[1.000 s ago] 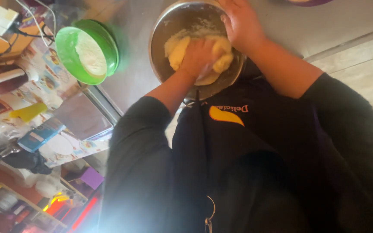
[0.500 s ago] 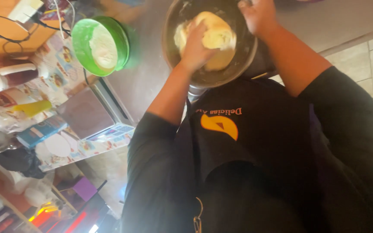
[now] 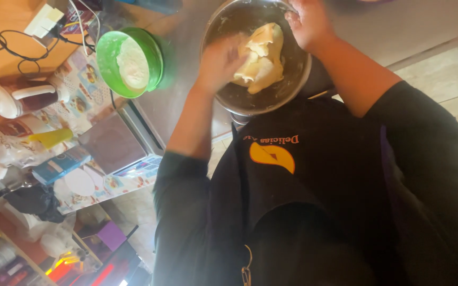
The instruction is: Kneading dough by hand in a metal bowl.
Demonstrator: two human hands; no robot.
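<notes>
- Clutter fills the far left: a white pump bottle point(image 3: 0, 101) lies on its side among dark cables point(image 3: 6, 50), with a yellow-capped container point(image 3: 51, 137) just below it.
- Next we see a green bowl point(image 3: 129, 61) holding white flour, standing on the grey steel counter point(image 3: 181, 100), well apart from the hands.
- Below that bowl sits a flat dark slab point(image 3: 111, 143) on a patterned cloth; we take it for a kitchen scale, though the view is too soft to be sure.
- Our left forearm rises bare from a pushed-up dark sleeve, slanting up and to the right. The left hand point(image 3: 221, 63) reaches over the near rim of the metal bowl, wrist bent, fingers held together and laid against the side of the dough rather than closed around it.
- The dough point(image 3: 263, 58), a pale yellow folded lump, lies inside the metal bowl point(image 3: 239, 103), leaning toward its far side between the two hands.
- The right hand point(image 3: 307, 24), dusted with flour, sits at the bowl's far right rim, touching the top of the dough. Its arm comes down steeply to the elbow. Blur hides the fingers, so we cannot tell whether they are apart or gripping.
- A black apron point(image 3: 314, 212) fills the lower right, with tiled floor point(image 3: 451, 79) beside it.
</notes>
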